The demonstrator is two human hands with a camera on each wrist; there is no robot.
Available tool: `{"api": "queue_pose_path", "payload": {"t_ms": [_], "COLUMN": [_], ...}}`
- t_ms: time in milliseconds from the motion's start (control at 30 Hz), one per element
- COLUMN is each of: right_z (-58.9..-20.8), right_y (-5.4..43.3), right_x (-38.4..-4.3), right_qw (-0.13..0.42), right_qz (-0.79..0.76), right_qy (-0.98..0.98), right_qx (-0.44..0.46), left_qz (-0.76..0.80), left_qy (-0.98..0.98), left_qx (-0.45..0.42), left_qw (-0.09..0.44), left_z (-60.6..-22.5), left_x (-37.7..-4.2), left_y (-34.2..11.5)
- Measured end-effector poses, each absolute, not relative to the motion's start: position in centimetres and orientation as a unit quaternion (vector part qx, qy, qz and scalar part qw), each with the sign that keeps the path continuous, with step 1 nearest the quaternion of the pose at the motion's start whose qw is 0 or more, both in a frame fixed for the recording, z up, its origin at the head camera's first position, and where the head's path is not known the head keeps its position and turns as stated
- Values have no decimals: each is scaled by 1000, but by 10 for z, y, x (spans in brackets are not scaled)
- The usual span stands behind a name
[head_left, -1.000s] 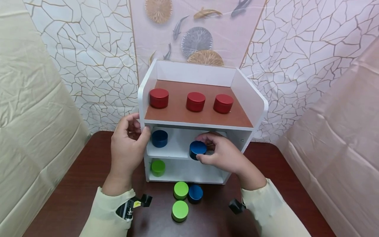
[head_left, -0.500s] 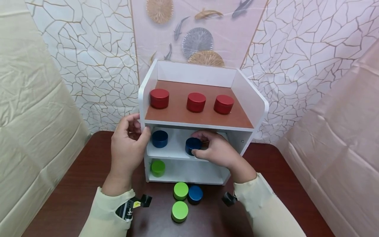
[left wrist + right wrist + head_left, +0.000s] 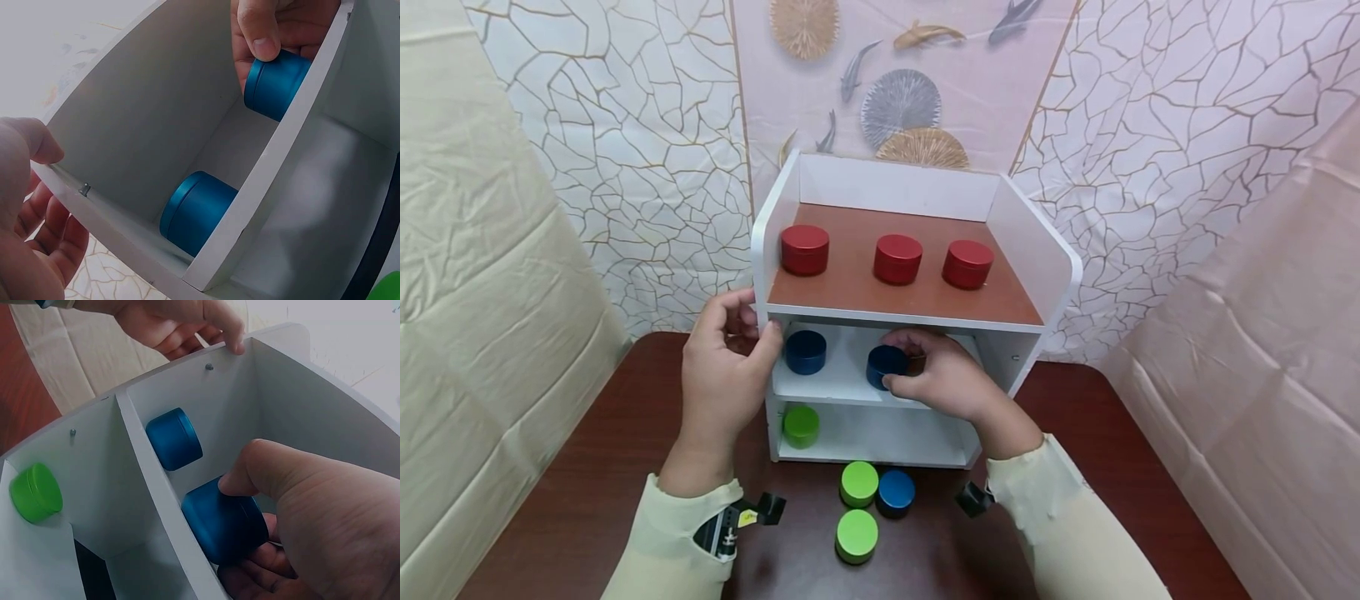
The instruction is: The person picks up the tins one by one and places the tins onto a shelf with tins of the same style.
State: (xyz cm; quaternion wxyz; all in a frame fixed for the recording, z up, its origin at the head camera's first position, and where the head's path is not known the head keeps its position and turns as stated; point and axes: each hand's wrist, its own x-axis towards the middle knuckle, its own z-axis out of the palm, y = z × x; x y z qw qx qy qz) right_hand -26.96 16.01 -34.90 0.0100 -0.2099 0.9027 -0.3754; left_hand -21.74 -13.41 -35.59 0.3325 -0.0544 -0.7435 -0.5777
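My right hand (image 3: 951, 379) pinches a round blue tin (image 3: 225, 519) between thumb and fingers, on the middle level of a white shelf unit (image 3: 1048, 250). Another blue tin (image 3: 806, 352) stands to its left on that level, apart from it. With thumb in front and fingers behind, my left hand (image 3: 726, 367) grips the unit's left side panel (image 3: 106, 219). Below, a green tin (image 3: 801, 427) stands at the left of the bottom level. The fingers behind the held tin are partly hidden in the head view.
Three red tins (image 3: 897, 259) stand on the brown top level. On the dark table (image 3: 805, 575), before the unit, are a green tin (image 3: 859, 484), a blue tin (image 3: 896, 493) touching or close to it, and a nearer green tin (image 3: 856, 537). A patterned backdrop (image 3: 647, 167) hangs behind.
My right hand has carried the blue tin slightly left and deeper into the middle level. The left hand has stayed on the side panel.
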Motion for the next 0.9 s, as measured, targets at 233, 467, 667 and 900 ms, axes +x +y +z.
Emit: {"api": "queue_pose_path", "payload": {"t_ms": [233, 467, 667, 900], "right_z": [-350, -351, -352, -351], "right_y": [160, 161, 163, 170], "right_x": [-270, -270, -269, -264], "right_qw": [9, 7, 3, -4], "right_qz": [-377, -373, -380, -401], "right_qy": [902, 901, 897, 886], "right_qx": [-212, -220, -226, -232], "left_qz": [-576, -572, -574, -576], "left_qy": [-744, -748, -746, -745], "left_qx": [-54, -50, -50, -49], "left_qw": [333, 334, 334, 333], "left_z": [-356, -356, -356, -357], "left_x": [-217, -217, -217, -217], "left_y": [-134, -133, -133, -133]}}
